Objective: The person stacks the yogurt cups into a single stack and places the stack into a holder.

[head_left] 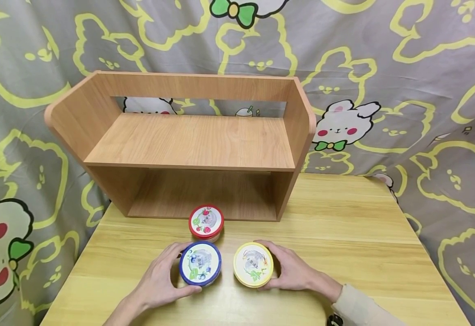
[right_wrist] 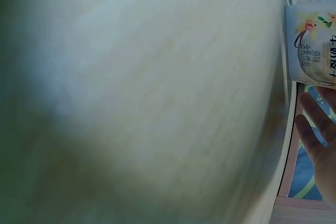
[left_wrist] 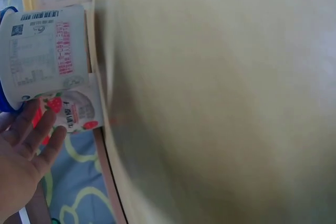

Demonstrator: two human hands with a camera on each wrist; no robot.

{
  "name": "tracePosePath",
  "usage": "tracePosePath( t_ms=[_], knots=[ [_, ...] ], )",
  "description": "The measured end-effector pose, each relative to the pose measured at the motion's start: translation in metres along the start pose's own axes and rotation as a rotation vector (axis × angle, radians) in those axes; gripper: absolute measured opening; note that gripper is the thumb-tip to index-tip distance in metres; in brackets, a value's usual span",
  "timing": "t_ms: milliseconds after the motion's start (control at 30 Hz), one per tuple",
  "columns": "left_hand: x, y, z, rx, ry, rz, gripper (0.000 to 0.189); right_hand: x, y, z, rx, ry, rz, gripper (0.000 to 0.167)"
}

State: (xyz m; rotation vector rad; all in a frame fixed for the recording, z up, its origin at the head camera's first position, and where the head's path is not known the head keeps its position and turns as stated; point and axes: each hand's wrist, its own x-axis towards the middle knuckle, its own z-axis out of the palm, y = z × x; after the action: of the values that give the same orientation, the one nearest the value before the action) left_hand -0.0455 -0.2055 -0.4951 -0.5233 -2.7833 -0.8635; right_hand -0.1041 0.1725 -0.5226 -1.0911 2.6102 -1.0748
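Observation:
On the table are three round tubs with printed lids. My left hand (head_left: 160, 278) holds the blue-rimmed tub (head_left: 200, 263), thumb at its near side and index finger at its far side. In the left wrist view, the other fingers (left_wrist: 50, 150) of that hand spread beside this tub's white printed wall (left_wrist: 47, 51). My right hand (head_left: 292, 268) grips the yellow-rimmed tub (head_left: 253, 265) from its right side. The right wrist view catches part of the yellow-rimmed tub's wall (right_wrist: 312, 45). The red-rimmed tub (head_left: 206, 222) stands just behind the blue-rimmed one, touched by neither hand.
A two-level wooden shelf (head_left: 192, 140) stands at the back of the wood-grain table (head_left: 363, 235), its bare lower level close behind the red-rimmed tub. A grey patterned curtain (head_left: 437, 90) hangs around the table. A beige sleeve (head_left: 363, 308) covers the right forearm.

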Motion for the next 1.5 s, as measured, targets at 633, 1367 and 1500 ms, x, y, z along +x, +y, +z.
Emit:
tracePosePath(
  t_ms=[633, 1367, 1500],
  knots=[
    [0.013, 0.015, -0.010, -0.024, 0.009, 0.045, 0.098, -0.005, 0.003, -0.001, -0.012, 0.035, -0.039, 0.106],
    [0.044, 0.054, -0.022, -0.134, 0.028, 0.148, 0.096, -0.005, 0.006, 0.001, 0.040, 0.020, -0.044, 0.098],
    [0.049, 0.062, -0.023, -0.148, 0.033, 0.143, 0.097, -0.005, 0.006, 0.000, 0.036, 0.024, -0.047, 0.098]
  ],
)
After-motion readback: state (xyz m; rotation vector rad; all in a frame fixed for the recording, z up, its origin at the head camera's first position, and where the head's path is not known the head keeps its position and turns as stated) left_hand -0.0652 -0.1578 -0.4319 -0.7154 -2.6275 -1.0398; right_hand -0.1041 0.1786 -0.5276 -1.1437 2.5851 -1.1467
